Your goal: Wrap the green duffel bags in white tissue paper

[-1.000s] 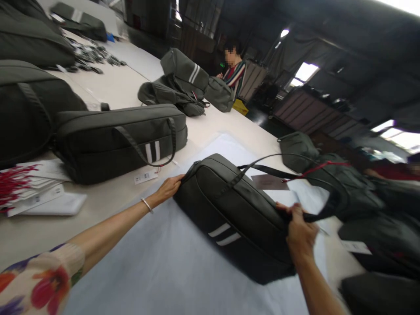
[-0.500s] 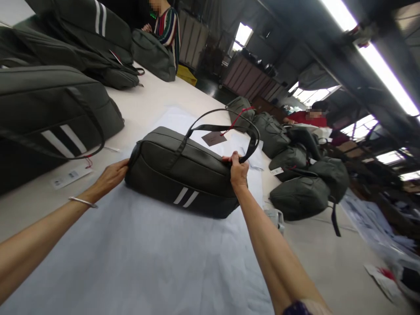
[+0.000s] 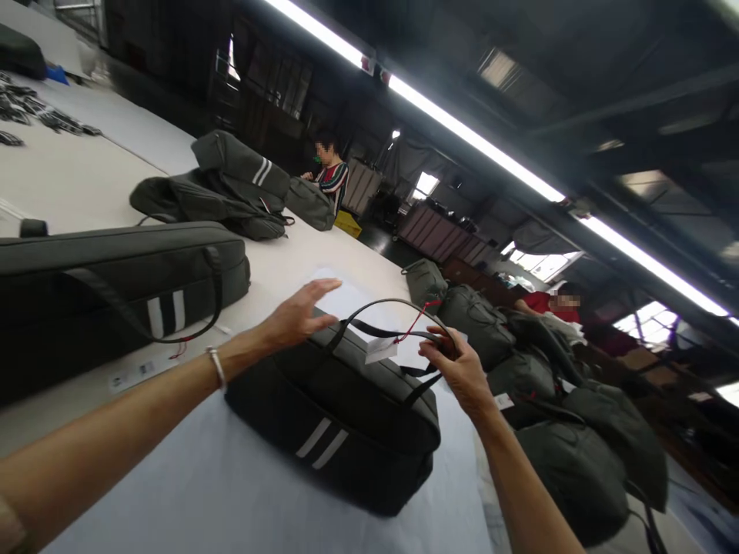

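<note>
A dark olive duffel bag [image 3: 340,415] with two white stripes lies on a white sheet [image 3: 231,492] in front of me. Its black handles [image 3: 369,312] arch upward, and a paper tag [image 3: 381,348] hangs from them on a red string. My right hand [image 3: 459,373] pinches the handles at their right end. Over the bag's far left top, my left hand [image 3: 294,315] hovers with fingers stretched out and holds nothing. A silver bangle circles that wrist.
A long olive bag [image 3: 115,285] with white stripes lies to the left on the table [image 3: 69,169]. More olive bags [image 3: 231,185] are heaped further back, and a pile of bags [image 3: 554,400] sits at the right. Two other people work in the background.
My left hand let go of the bag's left end and lifted above it, fingers spread. My right hand shifted along the handles. The view swung upward.
</note>
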{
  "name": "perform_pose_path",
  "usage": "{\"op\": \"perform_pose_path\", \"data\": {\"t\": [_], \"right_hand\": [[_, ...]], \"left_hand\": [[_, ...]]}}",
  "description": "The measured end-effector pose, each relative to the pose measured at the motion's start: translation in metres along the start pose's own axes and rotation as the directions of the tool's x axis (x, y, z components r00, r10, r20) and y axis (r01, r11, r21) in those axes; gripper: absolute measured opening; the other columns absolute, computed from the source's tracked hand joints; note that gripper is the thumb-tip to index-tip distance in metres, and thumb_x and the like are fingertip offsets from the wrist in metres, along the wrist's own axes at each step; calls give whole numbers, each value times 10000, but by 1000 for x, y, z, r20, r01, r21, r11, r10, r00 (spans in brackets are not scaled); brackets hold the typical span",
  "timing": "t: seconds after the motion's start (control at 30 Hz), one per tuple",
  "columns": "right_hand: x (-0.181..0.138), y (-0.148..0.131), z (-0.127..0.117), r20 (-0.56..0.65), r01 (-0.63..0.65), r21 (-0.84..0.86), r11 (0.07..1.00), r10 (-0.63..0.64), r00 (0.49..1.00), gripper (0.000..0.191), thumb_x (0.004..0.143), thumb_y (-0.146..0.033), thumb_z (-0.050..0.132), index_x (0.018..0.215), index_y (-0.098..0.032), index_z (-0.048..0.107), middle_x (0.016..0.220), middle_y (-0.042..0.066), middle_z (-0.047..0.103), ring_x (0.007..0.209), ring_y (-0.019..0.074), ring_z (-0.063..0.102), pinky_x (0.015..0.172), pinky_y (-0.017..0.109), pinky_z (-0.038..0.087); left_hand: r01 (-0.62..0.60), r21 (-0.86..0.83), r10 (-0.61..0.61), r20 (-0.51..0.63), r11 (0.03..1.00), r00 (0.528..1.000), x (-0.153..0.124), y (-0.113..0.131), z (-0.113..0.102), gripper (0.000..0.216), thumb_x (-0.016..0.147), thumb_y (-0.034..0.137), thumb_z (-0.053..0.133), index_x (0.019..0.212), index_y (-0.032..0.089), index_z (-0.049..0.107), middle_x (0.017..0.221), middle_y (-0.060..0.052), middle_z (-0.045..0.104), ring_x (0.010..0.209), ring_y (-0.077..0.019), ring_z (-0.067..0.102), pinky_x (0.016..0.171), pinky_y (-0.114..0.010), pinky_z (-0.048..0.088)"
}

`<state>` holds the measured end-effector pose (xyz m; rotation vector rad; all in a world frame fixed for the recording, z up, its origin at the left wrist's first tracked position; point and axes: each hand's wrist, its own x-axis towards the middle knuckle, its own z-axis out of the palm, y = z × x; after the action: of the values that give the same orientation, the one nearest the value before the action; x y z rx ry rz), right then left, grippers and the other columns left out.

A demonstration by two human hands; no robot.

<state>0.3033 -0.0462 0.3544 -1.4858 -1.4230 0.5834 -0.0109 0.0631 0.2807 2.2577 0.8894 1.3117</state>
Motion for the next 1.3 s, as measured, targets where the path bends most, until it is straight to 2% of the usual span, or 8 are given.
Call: {"op": "perform_pose_path", "data": {"t": [0.17,0.4,0.6,0.77,0.93,1.13,1.23,1.3], "right_hand": [[4,-22,-20,54,118,-265,957,-108,993,484,711,-423,786,1142,-234,671,887,18,708,781,201,661,801,367,535],[-12,-33,-27,237,67,-139,988,-33,971,391,804,-556,684,946,-196,742,902,51,714,852,226,645,819,364,509],[-13,-63,-18,259,32,-89,995,-7,966,375,722,-515,765,904,-190,722,772,18,682,684,164,604,667,297,484],[-18,-61,-19,279,-112,16,994,103,955,404,635,-495,841,799,-160,686,612,-33,554,487,60,364,451,214,266],[-18,-35,-24,177,-174,276,945,128,976,396,603,-443,882,785,-165,667,541,-84,384,457,32,235,434,208,152],[-18,-34,-23,146,-164,365,917,117,982,379,604,-419,894,808,-182,681,541,-81,392,453,30,240,423,194,177],[-17,-43,-25,170,-92,244,965,51,984,342,647,-435,869,833,-197,710,609,-35,523,533,75,409,491,208,340],[-16,-48,-25,182,-5,144,990,-21,983,318,665,-428,858,853,-205,732,767,15,636,705,133,541,623,241,447]], "left_hand": [[-336,32,322,213,941,922,49,63,47,725,832,305,714,1474,274,378,1538,-118,396,1385,-311,410,1130,-462,369],[-101,-339,191,244,935,951,61,105,40,511,929,389,581,1406,240,477,1312,-70,611,1100,-200,621,956,-310,479],[30,-337,149,491,941,858,87,140,24,250,833,313,637,1023,166,706,744,15,651,662,-115,566,611,-204,411],[112,-267,66,580,957,812,77,125,1,154,784,310,610,779,160,642,598,52,510,553,-96,431,499,-210,297],[166,-135,-32,676,977,736,26,67,-7,121,757,285,599,757,173,644,634,42,520,592,-114,470,538,-212,353],[117,-22,-85,557,993,826,-28,25,-6,283,699,215,680,979,205,717,1254,-60,609,1089,-247,597,946,-300,468],[49,-43,-39,205,998,978,-43,50,-8,470,790,207,646,1257,244,602,1319,-73,590,1166,-237,581,1014,-345,464],[-63,-78,67,44,995,997,-50,77,2,318,907,201,530,1212,239,608,1158,-47,676,1062,-181,638,967,-297,500]]}}
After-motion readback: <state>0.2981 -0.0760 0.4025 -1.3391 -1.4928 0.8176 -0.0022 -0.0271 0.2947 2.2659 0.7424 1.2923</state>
